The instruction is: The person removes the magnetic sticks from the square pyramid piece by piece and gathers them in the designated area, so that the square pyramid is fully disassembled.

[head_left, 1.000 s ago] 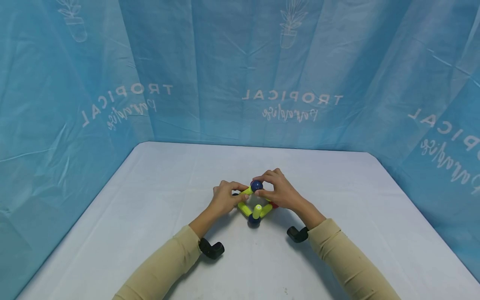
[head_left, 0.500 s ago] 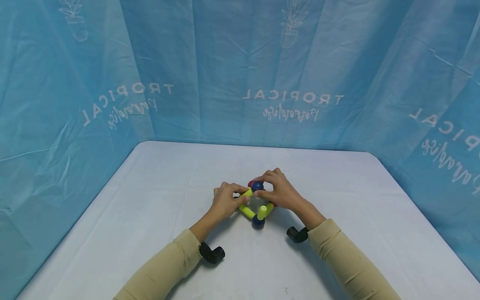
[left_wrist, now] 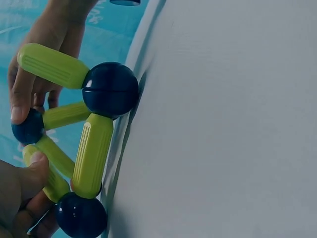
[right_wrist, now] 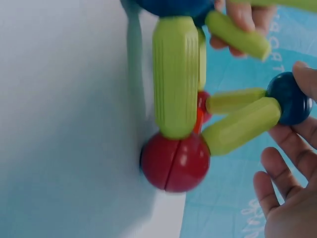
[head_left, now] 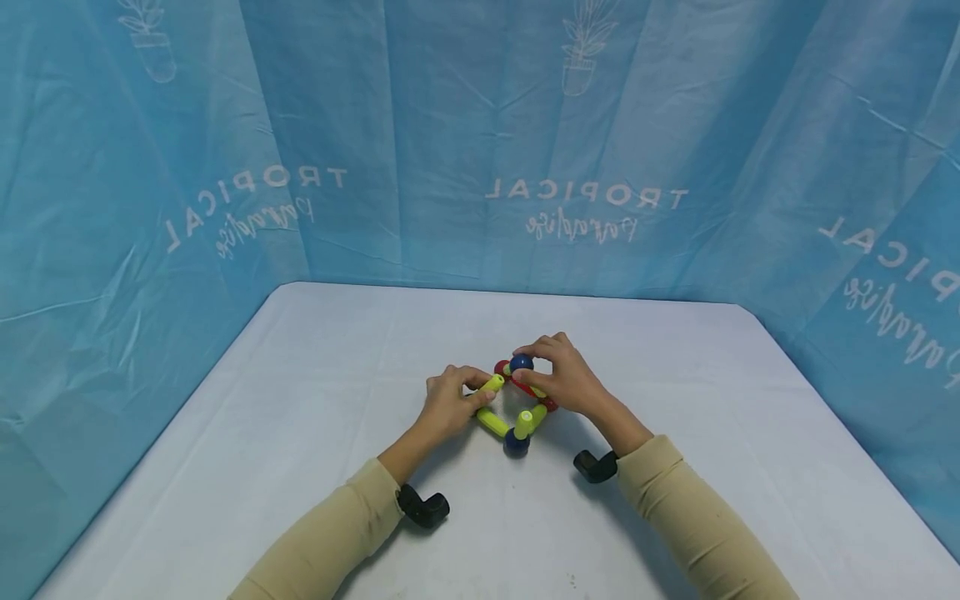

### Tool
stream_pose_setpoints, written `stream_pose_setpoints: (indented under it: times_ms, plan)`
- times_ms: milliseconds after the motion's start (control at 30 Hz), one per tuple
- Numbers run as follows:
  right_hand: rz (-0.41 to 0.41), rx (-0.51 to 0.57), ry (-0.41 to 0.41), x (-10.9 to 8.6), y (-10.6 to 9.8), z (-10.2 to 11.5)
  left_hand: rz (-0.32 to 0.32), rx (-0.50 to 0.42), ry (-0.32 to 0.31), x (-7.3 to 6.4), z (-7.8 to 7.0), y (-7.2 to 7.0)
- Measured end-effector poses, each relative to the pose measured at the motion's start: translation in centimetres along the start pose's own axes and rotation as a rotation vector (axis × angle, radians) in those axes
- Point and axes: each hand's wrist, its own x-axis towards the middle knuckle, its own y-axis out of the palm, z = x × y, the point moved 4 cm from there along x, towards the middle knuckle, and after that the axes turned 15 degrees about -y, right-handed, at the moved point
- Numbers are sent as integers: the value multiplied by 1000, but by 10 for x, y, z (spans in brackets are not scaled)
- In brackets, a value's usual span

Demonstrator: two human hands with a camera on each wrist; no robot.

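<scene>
A frame of yellow-green magnetic rods and balls stands on the table. My left hand [head_left: 450,402] pinches a tilted yellow-green rod [head_left: 492,384], whose upper end is free; its lower end meets a blue ball [left_wrist: 81,216]. Thumb and fingers of my right hand [head_left: 564,379] hold a raised blue ball [head_left: 522,362], from which two yellow-green rods [right_wrist: 242,126] slope down to red balls [right_wrist: 176,161]. At the front, another blue ball [head_left: 517,443] carries a rod [head_left: 524,423] pointing up, unattached at its top. A red rod [head_left: 523,386] shows at the back.
The white-covered table [head_left: 360,333] extends around the frame. Black devices [head_left: 425,507] are strapped at both wrists, the right one [head_left: 595,467] close to the frame. A blue printed curtain [head_left: 450,150] hangs behind and along the sides.
The raised blue ball has moved right in my right hand, away from the left-held rod's end. The frame's front has shifted slightly right, and the back red ball has come into view.
</scene>
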Motion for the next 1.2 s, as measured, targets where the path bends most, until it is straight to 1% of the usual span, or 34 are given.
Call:
stream_pose_setpoints:
  times_ms: [133, 200, 433, 567, 700, 900, 1000, 1200]
  plan:
    - [-17, 41, 71, -1, -4, -7, 12, -83, -54, -2, 7, -1]
    - [-18, 63, 100, -1, -5, -10, 19, -127, -69, -3, 10, -2]
    - [-50, 104, 195, 0, -6, -18, 39, -266, -68, -12, 16, -10]
    - [-59, 115, 211, 0, -7, -19, 43, -285, -87, -17, 18, -12]
    - [-63, 118, 214, 1, -7, -19, 43, -290, -103, -21, 20, -12]
    - [-67, 111, 216, 2, -8, -23, 60, -324, -89, -27, 19, -10]
    - [-66, 115, 220, 3, -7, -25, 78, -348, -90, -32, 19, -9]
    - [-63, 121, 205, 6, -6, -27, 96, -357, -91, -43, 16, -5]
